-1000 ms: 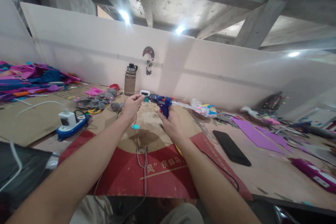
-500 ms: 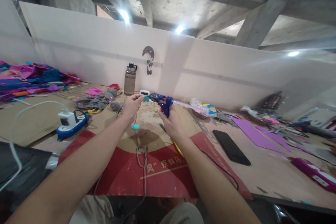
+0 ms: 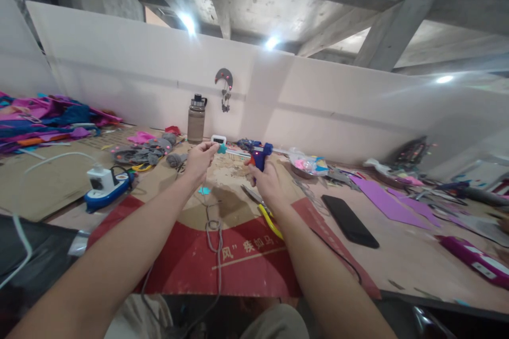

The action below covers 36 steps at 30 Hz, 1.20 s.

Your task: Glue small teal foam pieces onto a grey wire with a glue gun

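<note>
Compared with half a second ago, the right hand [image 3: 269,184] has drawn the glue gun [image 3: 260,157] to the right, so its front no longer stands next to the teal piece [image 3: 220,148]; there is now a gap between them. The left hand [image 3: 201,159] has hardly moved. Its fingertips pinch the small, soft-looking teal piece above the table [image 3: 401,254]. The right fingers are wrapped around the grip of the gun, which is hard blue plastic with a red lamp. Below lie scissors [image 3: 263,210] with yellow handles, a thin grey cord [image 3: 213,229] and a flat black phone [image 3: 349,221], on red and brown cardboard [image 3: 246,270].
</note>
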Each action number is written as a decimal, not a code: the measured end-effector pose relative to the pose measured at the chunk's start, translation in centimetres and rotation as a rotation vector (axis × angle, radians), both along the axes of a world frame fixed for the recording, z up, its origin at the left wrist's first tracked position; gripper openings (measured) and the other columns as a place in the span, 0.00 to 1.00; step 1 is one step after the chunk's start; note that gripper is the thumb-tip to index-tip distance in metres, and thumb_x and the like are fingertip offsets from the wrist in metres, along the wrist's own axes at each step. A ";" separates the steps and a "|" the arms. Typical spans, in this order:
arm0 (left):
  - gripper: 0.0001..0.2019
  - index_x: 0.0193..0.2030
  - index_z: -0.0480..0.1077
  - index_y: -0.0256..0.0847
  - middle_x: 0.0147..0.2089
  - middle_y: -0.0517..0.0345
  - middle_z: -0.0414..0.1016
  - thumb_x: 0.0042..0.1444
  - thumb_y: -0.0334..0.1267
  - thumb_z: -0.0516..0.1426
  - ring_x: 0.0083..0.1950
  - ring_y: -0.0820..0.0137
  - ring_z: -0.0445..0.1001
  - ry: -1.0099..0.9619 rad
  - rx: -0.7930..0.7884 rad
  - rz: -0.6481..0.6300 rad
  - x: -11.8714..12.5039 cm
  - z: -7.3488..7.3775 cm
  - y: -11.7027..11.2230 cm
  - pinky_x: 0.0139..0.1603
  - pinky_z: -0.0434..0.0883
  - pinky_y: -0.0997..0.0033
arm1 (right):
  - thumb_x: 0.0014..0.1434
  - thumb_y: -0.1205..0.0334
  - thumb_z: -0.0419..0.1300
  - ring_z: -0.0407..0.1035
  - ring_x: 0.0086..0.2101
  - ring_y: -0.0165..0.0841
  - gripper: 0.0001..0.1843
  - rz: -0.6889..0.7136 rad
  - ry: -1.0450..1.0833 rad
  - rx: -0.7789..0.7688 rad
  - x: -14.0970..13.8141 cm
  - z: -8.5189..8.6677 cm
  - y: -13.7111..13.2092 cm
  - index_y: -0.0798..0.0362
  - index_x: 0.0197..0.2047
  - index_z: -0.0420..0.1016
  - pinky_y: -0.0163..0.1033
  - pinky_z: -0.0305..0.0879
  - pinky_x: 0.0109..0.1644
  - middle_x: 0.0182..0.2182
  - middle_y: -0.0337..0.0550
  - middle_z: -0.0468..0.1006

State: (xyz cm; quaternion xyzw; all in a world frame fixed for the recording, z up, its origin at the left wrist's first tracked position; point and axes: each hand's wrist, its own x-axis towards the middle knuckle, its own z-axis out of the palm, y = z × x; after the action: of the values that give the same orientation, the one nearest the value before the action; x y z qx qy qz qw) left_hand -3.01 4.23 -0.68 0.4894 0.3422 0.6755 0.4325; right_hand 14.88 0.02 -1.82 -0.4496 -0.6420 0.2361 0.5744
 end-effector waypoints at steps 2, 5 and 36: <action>0.12 0.31 0.71 0.37 0.21 0.65 0.61 0.40 0.42 0.62 0.19 0.81 0.51 -0.002 -0.008 0.000 0.1 0.0 0.0 0.18 0.44 0.77 | 0.50 0.60 0.52 0.59 0.16 0.27 0.09 0.038 0.059 -0.169 0.7 -0.5 0.9 0.53 0.35 0.65 0.33 0.59 0.20 0.19 0.35 0.68; 0.10 0.29 0.72 0.37 0.22 0.63 0.64 0.40 0.40 0.62 0.21 0.80 0.54 0.010 0.000 0.023 0.5 0.1 -0.1 0.20 0.50 0.77 | 0.46 0.61 0.55 0.62 0.17 0.29 0.04 0.019 0.009 -0.296 2.0 -1.6 2.5 0.52 0.26 0.63 0.36 0.62 0.21 0.14 0.34 0.65; 0.08 0.32 0.71 0.38 0.29 0.58 0.71 0.49 0.40 0.57 0.26 0.75 0.65 0.289 0.218 0.133 3.2 0.7 -3.0 0.26 0.60 0.75 | 0.48 0.58 0.58 0.53 0.20 0.23 0.14 0.160 0.373 -0.057 -4.0 0.1 -0.4 0.49 0.37 0.59 0.29 0.54 0.23 0.22 0.28 0.57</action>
State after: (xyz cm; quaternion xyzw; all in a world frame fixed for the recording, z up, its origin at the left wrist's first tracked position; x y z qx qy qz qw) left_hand 0.16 1.23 0.05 0.6015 0.3570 0.6584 0.2778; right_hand 10.86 -0.43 -1.76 -0.3618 -0.5513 0.3784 0.6496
